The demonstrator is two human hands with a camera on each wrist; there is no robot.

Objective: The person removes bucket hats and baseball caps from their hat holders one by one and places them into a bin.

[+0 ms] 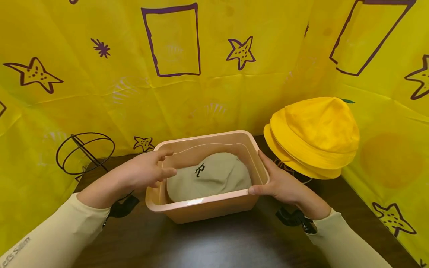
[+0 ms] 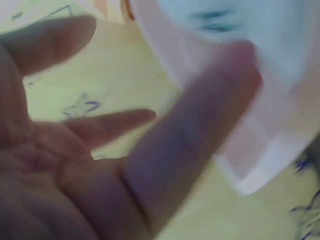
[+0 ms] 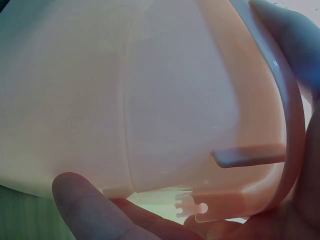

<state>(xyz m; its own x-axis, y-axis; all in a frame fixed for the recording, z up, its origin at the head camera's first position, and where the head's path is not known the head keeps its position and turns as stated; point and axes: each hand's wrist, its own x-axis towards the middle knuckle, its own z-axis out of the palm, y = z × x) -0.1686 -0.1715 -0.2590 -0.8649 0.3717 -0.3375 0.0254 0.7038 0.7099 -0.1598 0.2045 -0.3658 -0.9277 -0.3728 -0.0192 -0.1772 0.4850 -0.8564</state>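
Note:
A pale pink plastic bin (image 1: 214, 209) is in the middle of the head view. Inside it lies a beige cap (image 1: 221, 176) with a dark letter on its front. My right hand (image 1: 276, 182) grips the bin's right end, thumb over the front corner of the rim and fingers along the outside. The right wrist view shows the bin's outer wall (image 3: 175, 100) close up, with that hand around its edge. At the left end, my left hand (image 1: 144, 173) hovers by the rim, fingers spread and loosely extended. It holds nothing; blur hides whether a fingertip touches the bin.
Stacked yellow brimmed hats (image 1: 315, 134) stand at the right, on a wire support mostly hidden beneath them. A bare black wire hat stand (image 1: 83, 148) is at the left back. Yellow patterned cloth (image 1: 214, 96) hangs behind the dark wooden table (image 1: 207, 245) and along its sides.

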